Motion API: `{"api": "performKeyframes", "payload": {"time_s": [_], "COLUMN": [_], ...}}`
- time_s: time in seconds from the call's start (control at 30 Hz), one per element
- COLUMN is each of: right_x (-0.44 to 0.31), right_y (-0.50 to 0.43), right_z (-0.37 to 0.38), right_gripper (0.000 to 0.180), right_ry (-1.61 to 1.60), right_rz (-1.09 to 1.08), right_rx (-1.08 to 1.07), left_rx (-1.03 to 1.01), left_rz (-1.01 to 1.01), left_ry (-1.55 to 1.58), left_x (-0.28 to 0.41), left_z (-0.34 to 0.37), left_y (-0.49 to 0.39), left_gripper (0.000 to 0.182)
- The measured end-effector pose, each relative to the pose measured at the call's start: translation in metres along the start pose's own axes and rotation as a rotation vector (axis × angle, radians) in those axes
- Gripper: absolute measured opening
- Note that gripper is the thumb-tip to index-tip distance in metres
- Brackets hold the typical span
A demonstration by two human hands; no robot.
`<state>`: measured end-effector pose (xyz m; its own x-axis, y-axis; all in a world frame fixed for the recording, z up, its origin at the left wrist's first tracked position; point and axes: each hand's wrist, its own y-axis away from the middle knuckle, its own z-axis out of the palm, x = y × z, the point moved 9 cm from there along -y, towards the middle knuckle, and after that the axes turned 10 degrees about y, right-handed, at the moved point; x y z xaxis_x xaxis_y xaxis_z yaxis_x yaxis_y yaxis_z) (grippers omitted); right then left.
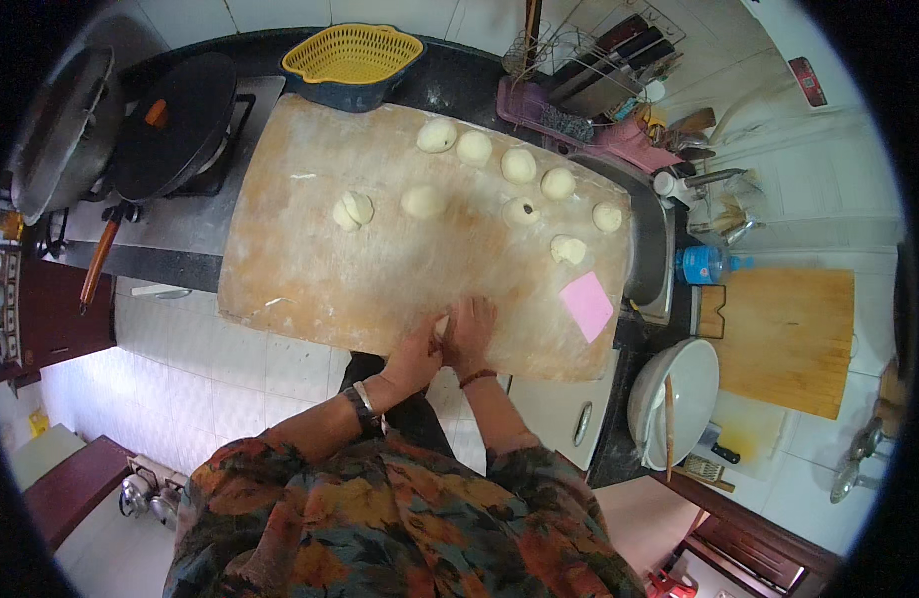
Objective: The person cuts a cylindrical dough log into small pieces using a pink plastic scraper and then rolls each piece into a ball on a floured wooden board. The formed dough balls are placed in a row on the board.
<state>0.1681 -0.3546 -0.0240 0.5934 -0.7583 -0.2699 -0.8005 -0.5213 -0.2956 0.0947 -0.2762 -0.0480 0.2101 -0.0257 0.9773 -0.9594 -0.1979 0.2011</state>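
My left hand (415,359) and my right hand (471,333) are close together at the near edge of a floured wooden board (317,276). A small piece of pale dough (442,326) shows between them, mostly covered by fingers and palms. Ahead and to the left lie a creased dough ball (352,211) and a smoother dough ball (422,202). Several more rounded lumps sit along the far right, among them one with a dark spot (522,211) and a rough one (568,250). To the right of my hands rests a flat pink sheet (587,306), perhaps a dough scraper.
A yellow colander in a dark basin (351,56) stands behind the board. Lidded pan (172,134) and wok (67,142) occupy the stove at left. On the right are a sink (650,232), a white bowl with a stick across it (687,396), and a cleaver (721,448).
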Motion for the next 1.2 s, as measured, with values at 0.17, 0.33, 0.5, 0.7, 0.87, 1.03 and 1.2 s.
{"api": "performKeyframes", "payload": {"time_s": [0.17,0.33,0.5,0.7,0.87,1.03,1.2], "right_x": [0.009,0.02,-0.046,-0.045,-0.046,-0.037,-0.073], "right_y": [-0.042,-0.037,-0.016,-0.045,-0.08,-0.063,-0.038], "right_z": [0.016,0.042,0.005,0.024,0.028,0.032,0.028], "right_gripper": [0.017,0.027,0.023,0.018,0.022,0.03,0.021], "right_ry": [0.013,-0.834,-0.213,-0.105,-0.133,-0.39,-0.183], "right_rz": [0.002,0.495,0.005,-0.218,-0.099,0.076,-0.241], "right_rx": [-0.068,-0.452,-0.067,-0.005,0.015,-0.168,-0.073], "left_rx": [0.206,0.135,0.186,0.31,0.499,0.278,0.382], "left_rz": [0.07,-0.227,0.294,-0.021,-0.008,-0.097,0.205], "left_ry": [0.002,0.431,-0.316,0.078,0.155,0.107,-0.292], "left_x": [-0.037,-0.04,0.033,0.003,-0.031,-0.002,0.005], "left_z": [-0.006,-0.019,-0.039,-0.047,-0.05,-0.064,-0.062], "left_y": [-0.014,-0.039,0.016,0.022,-0.007,-0.017,0.014], "left_gripper": [0.057,0.029,0.03,0.044,0.046,0.034,0.034]}}
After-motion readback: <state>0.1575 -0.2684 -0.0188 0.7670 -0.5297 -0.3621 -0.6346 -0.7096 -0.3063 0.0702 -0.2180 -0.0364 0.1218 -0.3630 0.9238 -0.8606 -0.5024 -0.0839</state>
